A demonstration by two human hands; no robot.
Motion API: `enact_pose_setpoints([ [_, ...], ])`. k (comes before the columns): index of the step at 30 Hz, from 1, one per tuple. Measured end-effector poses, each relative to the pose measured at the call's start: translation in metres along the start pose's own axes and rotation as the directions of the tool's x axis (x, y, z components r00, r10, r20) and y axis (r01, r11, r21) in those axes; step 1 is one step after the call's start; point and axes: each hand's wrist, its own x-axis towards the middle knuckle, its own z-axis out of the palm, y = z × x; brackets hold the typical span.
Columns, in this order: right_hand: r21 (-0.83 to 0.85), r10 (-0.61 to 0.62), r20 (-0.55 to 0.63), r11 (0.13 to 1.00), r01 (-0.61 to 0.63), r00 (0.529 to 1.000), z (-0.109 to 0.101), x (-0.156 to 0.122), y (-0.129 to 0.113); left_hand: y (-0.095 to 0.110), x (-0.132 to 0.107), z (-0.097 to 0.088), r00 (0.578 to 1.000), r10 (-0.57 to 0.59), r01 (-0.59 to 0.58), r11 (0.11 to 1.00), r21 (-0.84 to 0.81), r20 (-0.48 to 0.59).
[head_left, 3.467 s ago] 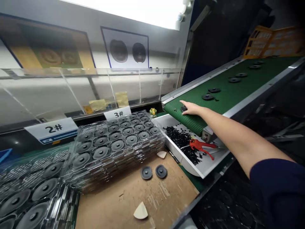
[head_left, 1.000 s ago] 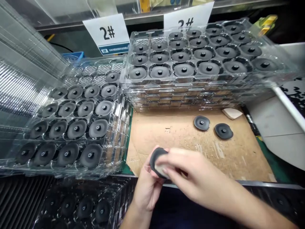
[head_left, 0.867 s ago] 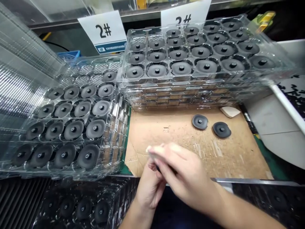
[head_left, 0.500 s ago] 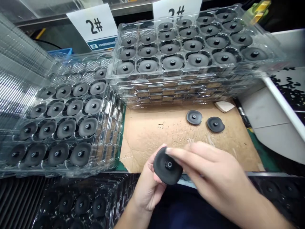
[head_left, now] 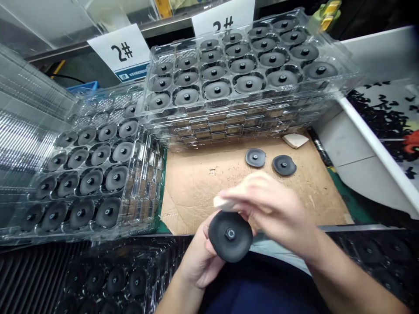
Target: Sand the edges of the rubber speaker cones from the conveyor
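My left hand (head_left: 201,257) grips a round black disc (head_left: 229,246) by its edge, its dished face and small central post turned up toward me. Over the disc's far edge is my right hand (head_left: 271,205), blurred by motion, its fingers closed on a white wedge-shaped pad (head_left: 223,203) that looks like sponge. Whether the pad touches the disc, I cannot tell. Beyond the hands, two similar discs, a left one (head_left: 255,157) and a right one (head_left: 284,165), lie on the cardboard sheet (head_left: 190,192).
Behind the cardboard, a stack of clear plastic trays (head_left: 209,122) holds black discs in its pockets. Another tray stack (head_left: 140,187) stands at left. A second white wedge (head_left: 295,140) lies near the white bin (head_left: 369,148), which contains small black pieces. Dark trays (head_left: 157,261) sit lower left.
The white pad now shows in my right hand's fingers, above the disc's far edge. The disc has shifted slightly down in view. The whole view has also shifted a little.
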Motion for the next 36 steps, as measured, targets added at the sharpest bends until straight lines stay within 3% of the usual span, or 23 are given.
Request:
enact_pose_setpoints([
  [2,0.032,0.268,-0.053,0.963,-0.266,0.962,-0.001,-0.012,0.02,0.002,-0.003,0.005,0.997,-0.03,0.034,0.997,-0.064,0.069],
  [4,0.007,0.41,-0.029,0.912,-0.41,0.911,0.005,-0.029,0.04,0.003,-0.005,0.007,0.996,-0.036,0.046,0.992,-0.12,0.084],
  [7,-0.119,0.444,0.007,0.89,-0.44,0.896,0.024,-0.057,0.063,0.003,-0.006,0.004,0.996,-0.027,0.039,0.988,-0.146,0.081],
  [11,-0.236,0.47,-0.027,0.855,-0.462,0.882,0.047,-0.084,0.071,0.001,-0.003,-0.003,0.989,-0.02,0.043,0.987,-0.157,0.147],
  [14,-0.298,0.49,-0.059,0.823,-0.484,0.87,0.056,-0.095,0.069,0.0,-0.001,-0.006,0.978,0.02,0.02,0.981,-0.191,0.208],
  [17,-0.322,0.495,-0.099,0.805,-0.499,0.863,0.056,-0.096,0.075,0.0,-0.002,-0.007,0.981,0.043,-0.005,0.979,-0.201,0.187],
  [21,-0.289,0.464,-0.129,0.828,-0.481,0.876,0.037,-0.076,0.075,-0.001,-0.003,-0.003,0.991,0.065,-0.043,0.982,-0.183,0.115],
  [24,-0.22,0.391,-0.19,0.877,-0.428,0.9,0.018,-0.05,0.041,-0.005,-0.003,0.0,0.993,0.104,-0.092,0.981,-0.172,0.061],
  [26,-0.146,0.209,-0.258,0.957,-0.252,0.943,0.013,-0.035,0.008,-0.007,-0.003,0.001,0.989,0.149,-0.145,0.977,-0.154,0.012],
  [28,-0.123,-0.016,-0.203,0.992,-0.009,0.979,0.013,-0.025,-0.022,-0.008,-0.004,-0.001,0.984,0.177,-0.176,0.976,-0.126,-0.001],
  [29,-0.095,-0.065,-0.13,0.994,0.053,0.989,0.014,-0.021,-0.032,-0.008,-0.004,-0.002,0.982,0.187,-0.186,0.976,-0.116,0.002],
  [32,-0.01,-0.008,0.137,1.0,0.01,0.99,0.019,-0.012,-0.043,-0.009,-0.006,-0.004,0.976,0.218,-0.22,0.97,-0.102,-0.03],
  [33,-0.029,0.017,0.155,1.0,-0.013,0.988,0.021,-0.009,-0.042,-0.009,-0.007,-0.004,0.975,0.219,-0.223,0.97,-0.097,-0.05],
  [36,-0.157,-0.051,-0.035,0.987,0.045,0.998,0.025,-0.004,-0.038,-0.009,-0.009,-0.001,0.982,0.183,-0.187,0.979,-0.086,-0.052],
])
